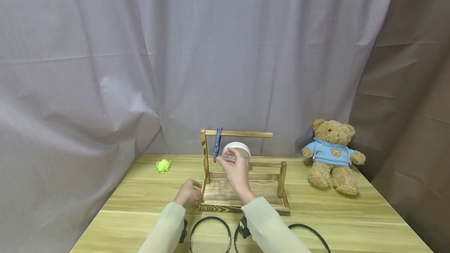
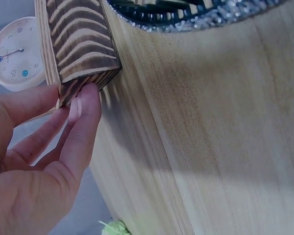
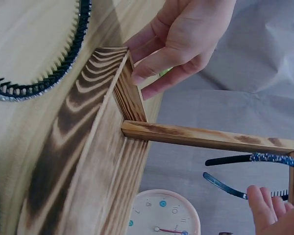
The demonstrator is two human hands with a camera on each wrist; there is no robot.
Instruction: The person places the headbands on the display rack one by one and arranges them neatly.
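Note:
A wooden stand [image 1: 242, 208] with a tray base and an upper bar [image 1: 253, 134] stands on the table. My left hand [image 1: 188, 193] grips its front left corner, thumb and fingers on either side in the left wrist view. A blue glittery toothed headband [image 1: 217, 143] hangs over the bar near the left post, its two ends pointing down. Beside the headband's lower part is my right hand [image 1: 237, 173], fingers loosely bent and spread from the thumb. The thumb tip is close to the band; whether it touches cannot be told.
A white round clock [image 1: 247, 153] is partly hidden behind my right hand. Dark toothed headbands [image 1: 210, 218] lie along the table's near side. A teddy bear [image 1: 330, 155] in a blue hoodie sits at right. A lime-green ball-like item [image 1: 163, 166] lies back left. Grey curtains [image 1: 211, 69] hang behind.

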